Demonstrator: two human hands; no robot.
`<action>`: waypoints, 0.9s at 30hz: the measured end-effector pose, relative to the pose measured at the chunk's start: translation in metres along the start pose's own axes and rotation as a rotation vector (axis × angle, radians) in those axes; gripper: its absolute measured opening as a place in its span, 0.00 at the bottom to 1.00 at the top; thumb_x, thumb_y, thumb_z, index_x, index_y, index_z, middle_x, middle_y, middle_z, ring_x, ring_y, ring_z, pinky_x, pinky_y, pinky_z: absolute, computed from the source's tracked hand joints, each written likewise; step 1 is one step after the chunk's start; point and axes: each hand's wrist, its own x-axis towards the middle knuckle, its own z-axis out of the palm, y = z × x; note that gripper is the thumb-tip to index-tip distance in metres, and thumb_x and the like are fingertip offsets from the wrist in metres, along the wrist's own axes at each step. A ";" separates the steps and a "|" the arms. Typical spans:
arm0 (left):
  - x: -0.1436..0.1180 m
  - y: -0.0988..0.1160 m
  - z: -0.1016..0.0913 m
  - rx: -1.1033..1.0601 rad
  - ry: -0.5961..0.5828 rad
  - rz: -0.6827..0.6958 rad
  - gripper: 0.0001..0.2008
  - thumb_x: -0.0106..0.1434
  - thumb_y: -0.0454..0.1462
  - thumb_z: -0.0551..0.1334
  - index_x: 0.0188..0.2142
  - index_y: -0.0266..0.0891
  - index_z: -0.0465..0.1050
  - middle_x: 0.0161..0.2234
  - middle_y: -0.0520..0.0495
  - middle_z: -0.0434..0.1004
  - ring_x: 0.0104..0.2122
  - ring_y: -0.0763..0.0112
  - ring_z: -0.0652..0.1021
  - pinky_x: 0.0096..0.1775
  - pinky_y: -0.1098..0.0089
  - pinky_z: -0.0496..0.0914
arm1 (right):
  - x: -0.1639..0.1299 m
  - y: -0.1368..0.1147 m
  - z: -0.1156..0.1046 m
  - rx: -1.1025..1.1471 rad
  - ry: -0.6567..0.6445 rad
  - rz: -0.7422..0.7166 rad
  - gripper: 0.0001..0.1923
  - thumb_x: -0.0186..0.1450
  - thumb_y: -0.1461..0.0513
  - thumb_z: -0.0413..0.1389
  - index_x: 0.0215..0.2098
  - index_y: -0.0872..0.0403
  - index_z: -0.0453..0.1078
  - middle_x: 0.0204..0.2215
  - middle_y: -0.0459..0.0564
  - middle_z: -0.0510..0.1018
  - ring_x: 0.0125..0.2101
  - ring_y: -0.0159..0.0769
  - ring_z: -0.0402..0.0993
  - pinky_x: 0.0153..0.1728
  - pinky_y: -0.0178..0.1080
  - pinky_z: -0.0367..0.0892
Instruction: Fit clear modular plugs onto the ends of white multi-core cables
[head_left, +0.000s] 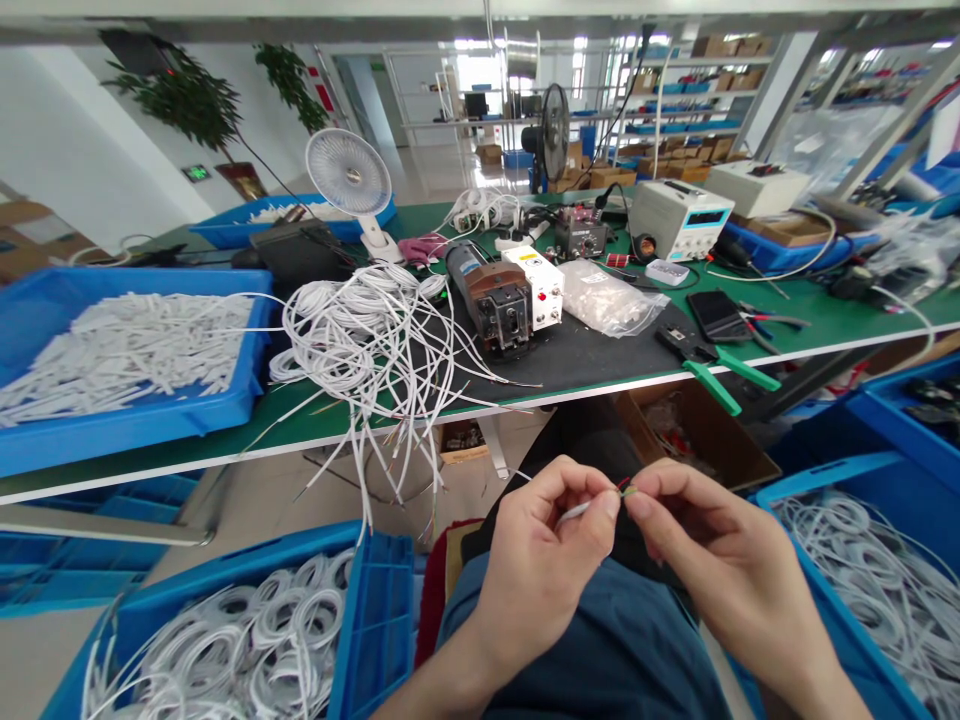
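My left hand (pixel 551 545) is closed around the end of a white cable (pixel 574 512), thumb and forefinger pinched near its tip. Thin coloured wires (pixel 624 488), red and yellow-green among them, come out of that end. Fingertips of my right hand (pixel 712 555) pinch these wires, close beside the left fingertips. Both hands are above my lap, in front of the bench edge. A tangled pile of white cables (pixel 360 340) lies on the bench ahead, many stripped ends hanging over the edge.
A blue tray of short white pieces (pixel 135 350) stands at left. A brown-and-black machine (pixel 495 300), a white box (pixel 536 285), a plastic bag (pixel 607 298) and a green-handled crimping tool (pixel 712 365) are on the bench. Blue bins of coiled cables flank me, left (pixel 382 600) and right (pixel 832 470).
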 end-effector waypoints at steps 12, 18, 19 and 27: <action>0.000 0.000 0.004 -0.057 0.034 -0.060 0.06 0.73 0.36 0.66 0.37 0.38 0.77 0.32 0.52 0.75 0.31 0.75 0.70 0.34 0.75 0.66 | 0.001 0.005 -0.005 0.105 -0.085 0.136 0.13 0.72 0.50 0.66 0.40 0.51 0.81 0.25 0.43 0.76 0.25 0.29 0.69 0.27 0.29 0.69; -0.001 0.000 0.003 0.043 0.050 0.006 0.06 0.73 0.36 0.66 0.36 0.38 0.77 0.32 0.52 0.73 0.31 0.74 0.70 0.33 0.74 0.65 | 0.000 0.004 -0.003 0.141 -0.122 0.156 0.17 0.74 0.48 0.64 0.36 0.52 0.79 0.24 0.44 0.75 0.25 0.30 0.69 0.27 0.31 0.67; -0.002 0.000 0.003 0.063 0.055 0.023 0.06 0.73 0.36 0.66 0.36 0.38 0.77 0.32 0.53 0.73 0.30 0.74 0.70 0.32 0.74 0.65 | 0.000 0.004 -0.002 0.157 -0.122 0.163 0.18 0.74 0.48 0.64 0.35 0.52 0.79 0.24 0.43 0.74 0.25 0.30 0.69 0.27 0.31 0.67; -0.001 -0.001 0.004 0.077 0.066 0.067 0.06 0.73 0.35 0.65 0.37 0.38 0.77 0.33 0.52 0.73 0.32 0.73 0.71 0.34 0.73 0.66 | -0.001 0.005 0.004 0.167 -0.057 0.125 0.15 0.74 0.50 0.64 0.37 0.51 0.79 0.25 0.43 0.74 0.25 0.30 0.69 0.26 0.31 0.67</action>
